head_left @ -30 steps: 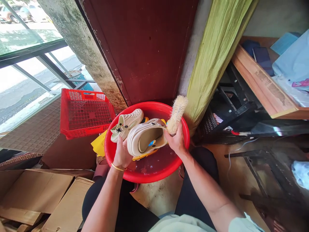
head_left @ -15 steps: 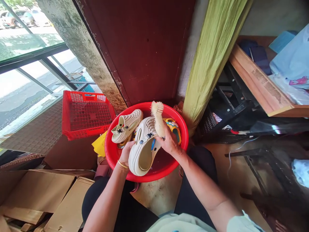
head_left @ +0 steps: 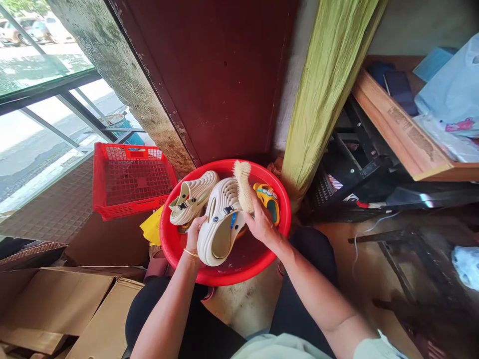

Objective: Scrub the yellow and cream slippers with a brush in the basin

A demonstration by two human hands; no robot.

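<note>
My left hand (head_left: 194,234) grips a cream clog (head_left: 207,244) by its side, holding it tilted over a red basin (head_left: 258,267). A scrub brush (head_left: 244,187) with pale bristles is held in my right hand (head_left: 262,224), its bristles up against the far right side of the clog. The fingers around the brush are partly hidden behind it. Another cream clog (head_left: 198,192) rests in the basin to the left. A yellow patterned clog (head_left: 267,197) lies at the basin's right side. Dark reddish water or basin floor shows beneath.
A red plastic crate (head_left: 134,177) stands left of the basin, above flattened cardboard (head_left: 63,304). Behind the basin is a dark red door (head_left: 213,75), with a yellow-green curtain (head_left: 314,99) beside it. At right is a wooden drawer (head_left: 404,127) holding bags.
The held clog has tipped slightly and shifted a little left in view with my hands. The brush stays at its far right side. The whole view has drifted slightly.
</note>
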